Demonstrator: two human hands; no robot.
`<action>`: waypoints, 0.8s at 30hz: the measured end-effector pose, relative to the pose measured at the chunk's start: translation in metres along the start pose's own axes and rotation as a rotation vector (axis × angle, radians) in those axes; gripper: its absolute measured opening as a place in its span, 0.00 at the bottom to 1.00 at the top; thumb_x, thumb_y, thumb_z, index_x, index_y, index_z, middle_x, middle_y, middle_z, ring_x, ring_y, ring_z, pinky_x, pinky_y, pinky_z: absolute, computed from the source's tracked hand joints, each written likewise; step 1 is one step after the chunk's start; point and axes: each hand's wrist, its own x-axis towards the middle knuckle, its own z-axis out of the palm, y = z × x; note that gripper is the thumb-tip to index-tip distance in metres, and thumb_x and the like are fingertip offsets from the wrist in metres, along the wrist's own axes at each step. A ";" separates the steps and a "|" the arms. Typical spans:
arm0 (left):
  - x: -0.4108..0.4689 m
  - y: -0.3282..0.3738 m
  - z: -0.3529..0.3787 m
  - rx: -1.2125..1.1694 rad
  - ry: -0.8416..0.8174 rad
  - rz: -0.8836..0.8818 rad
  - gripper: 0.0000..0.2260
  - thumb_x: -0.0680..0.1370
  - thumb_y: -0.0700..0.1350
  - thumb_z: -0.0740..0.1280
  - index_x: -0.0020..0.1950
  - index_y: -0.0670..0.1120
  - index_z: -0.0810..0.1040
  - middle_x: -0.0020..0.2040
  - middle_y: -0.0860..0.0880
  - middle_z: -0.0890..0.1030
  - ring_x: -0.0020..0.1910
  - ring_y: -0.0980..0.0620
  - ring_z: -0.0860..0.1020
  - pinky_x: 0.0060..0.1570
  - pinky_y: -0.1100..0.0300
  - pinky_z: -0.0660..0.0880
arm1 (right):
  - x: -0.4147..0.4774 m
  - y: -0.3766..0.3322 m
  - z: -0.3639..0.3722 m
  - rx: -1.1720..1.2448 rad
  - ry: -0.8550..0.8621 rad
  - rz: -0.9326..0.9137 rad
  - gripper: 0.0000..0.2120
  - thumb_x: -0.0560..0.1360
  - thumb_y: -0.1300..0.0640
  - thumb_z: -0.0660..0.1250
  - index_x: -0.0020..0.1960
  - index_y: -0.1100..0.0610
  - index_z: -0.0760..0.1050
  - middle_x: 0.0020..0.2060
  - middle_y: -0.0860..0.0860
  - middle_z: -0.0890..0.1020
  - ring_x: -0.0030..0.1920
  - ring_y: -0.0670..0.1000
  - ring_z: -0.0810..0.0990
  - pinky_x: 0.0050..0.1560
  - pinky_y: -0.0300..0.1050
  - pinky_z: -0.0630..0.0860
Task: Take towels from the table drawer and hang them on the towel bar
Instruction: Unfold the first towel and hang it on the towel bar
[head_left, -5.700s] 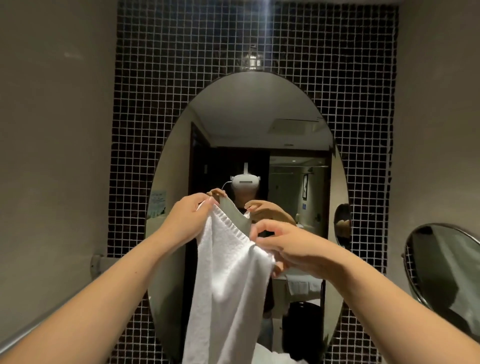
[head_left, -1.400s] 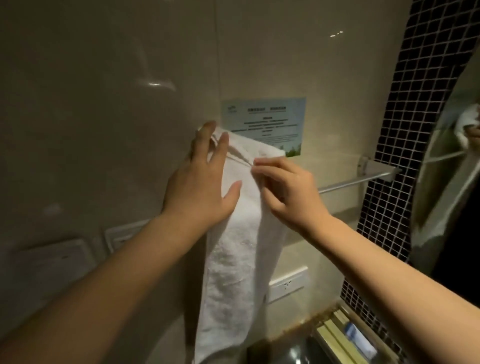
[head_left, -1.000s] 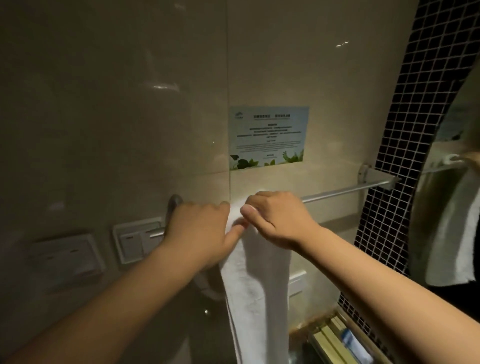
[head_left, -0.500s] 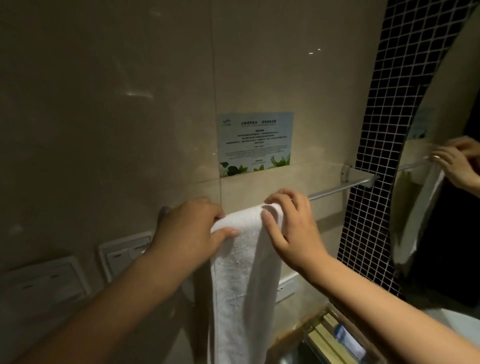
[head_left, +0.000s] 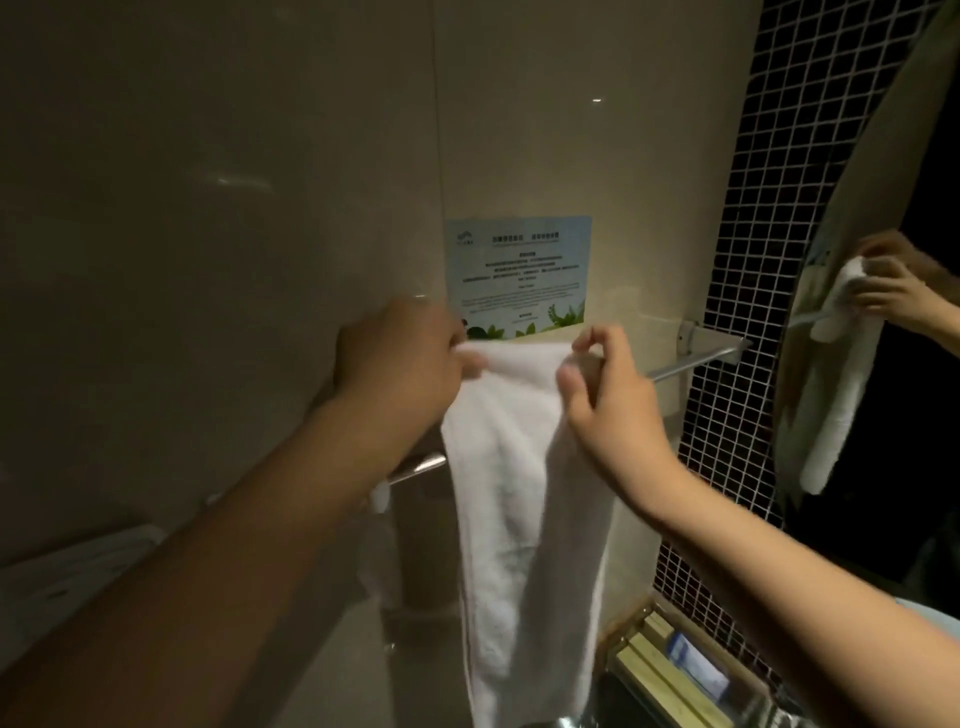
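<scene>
The white towel (head_left: 519, 493) hung at centre frame, draped over the towel bar (head_left: 691, 361) that ran toward the right. The left hand (head_left: 400, 364) pinched the towel's top left edge; the right hand (head_left: 605, 400) touched its right fold, fingers loosely parted.

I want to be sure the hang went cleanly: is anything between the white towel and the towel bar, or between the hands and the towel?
Nothing visible. The white towel already drapes over the towel bar. The left hand pinches its fold at the top left; the right hand touches its top right edge.
</scene>
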 end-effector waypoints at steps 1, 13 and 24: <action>0.009 0.001 -0.004 0.030 0.042 0.015 0.13 0.78 0.59 0.69 0.56 0.52 0.84 0.53 0.49 0.84 0.50 0.44 0.82 0.44 0.57 0.72 | 0.015 -0.005 -0.005 -0.018 0.047 -0.033 0.08 0.80 0.59 0.68 0.57 0.53 0.72 0.39 0.47 0.80 0.38 0.50 0.77 0.42 0.44 0.72; -0.016 0.007 0.011 -0.116 -0.331 0.175 0.13 0.78 0.58 0.70 0.50 0.49 0.86 0.43 0.51 0.84 0.42 0.53 0.80 0.43 0.59 0.77 | 0.058 -0.006 0.029 -0.802 -0.599 0.133 0.23 0.84 0.38 0.53 0.64 0.49 0.81 0.59 0.55 0.84 0.61 0.59 0.79 0.62 0.54 0.70; -0.033 0.018 0.034 0.106 -0.254 0.091 0.12 0.76 0.56 0.73 0.48 0.48 0.82 0.44 0.49 0.81 0.43 0.47 0.80 0.43 0.54 0.79 | -0.022 0.054 -0.010 -0.222 -0.130 0.171 0.13 0.83 0.46 0.60 0.65 0.48 0.69 0.53 0.47 0.82 0.57 0.53 0.81 0.64 0.60 0.72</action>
